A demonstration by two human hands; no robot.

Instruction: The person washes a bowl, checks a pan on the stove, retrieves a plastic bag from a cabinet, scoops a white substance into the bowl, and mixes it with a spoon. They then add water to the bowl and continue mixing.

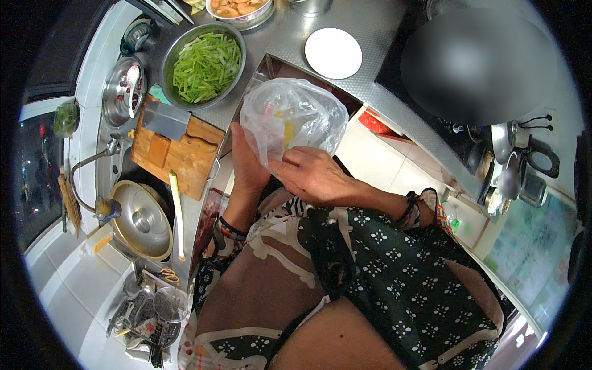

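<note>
Both hands are at a clear plastic bag (pixel 319 108) in front of my body, over a drawer or opening at the counter's inner corner. My left hand (pixel 249 157) is raised along the bag's left side, partly behind its film. With its fingers closed on the bag's near edge, my right hand (pixel 310 173) holds the plastic. Pink and yellow things show faintly inside; what they are cannot be told. A metal bowl of cut green stalks (pixel 206 69) stands to the left, and a white plate (pixel 333 53) lies beyond the bag.
At left, a cleaver (pixel 165 120) rests on a wooden cutting board (pixel 199 180). Nearer are a green onion stalk (pixel 176 212), a large metal lid (pixel 157 231) and scissors (pixel 169 276). A bowl of shrimp (pixel 238 8) stands at the back. The stove (pixel 393 64) is at right, partly behind a blurred area.
</note>
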